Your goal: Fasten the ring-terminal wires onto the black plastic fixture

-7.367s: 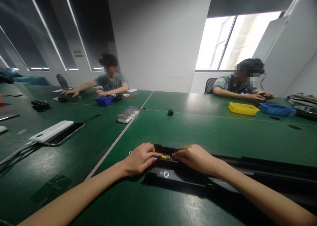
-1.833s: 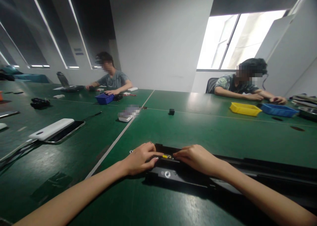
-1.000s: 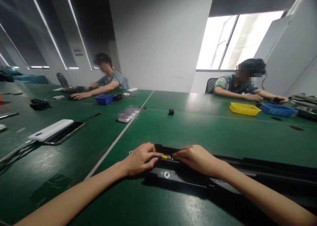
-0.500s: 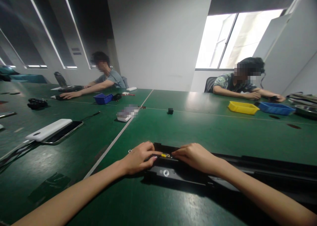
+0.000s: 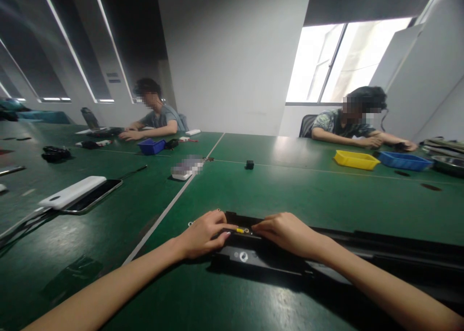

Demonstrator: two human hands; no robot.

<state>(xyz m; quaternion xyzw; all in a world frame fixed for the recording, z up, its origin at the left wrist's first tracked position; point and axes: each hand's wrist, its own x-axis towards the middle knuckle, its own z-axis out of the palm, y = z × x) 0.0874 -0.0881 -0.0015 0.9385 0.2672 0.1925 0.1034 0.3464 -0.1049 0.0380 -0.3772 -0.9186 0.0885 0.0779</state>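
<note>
A long black metal channel [image 5: 266,259] lies across the near part of the green table and runs off to the right. My left hand [image 5: 206,233] is at its left end, thumb and index finger closed on a lead with a yellow ring terminal [image 5: 240,230]. Another small metal ring [image 5: 190,223] sticks out on the far side of this hand. Just right of the terminal, my right hand [image 5: 286,230] has its fingertips pinched together inside the channel. Whatever they hold is hidden. A round hole [image 5: 243,256] shows in the channel's near face.
A small black block [image 5: 250,165] stands beyond the channel. Yellow [image 5: 356,160] and blue [image 5: 404,161] trays are at the right, a dark blue tray [image 5: 151,146] farther left. At left lie a white power bank [image 5: 72,192] and a phone [image 5: 94,195]. Two people sit across the table.
My hands and the yellow terminal stay almost in place. Across the table, the person at left has drawn an arm back toward the body. The view has shifted very slightly.
</note>
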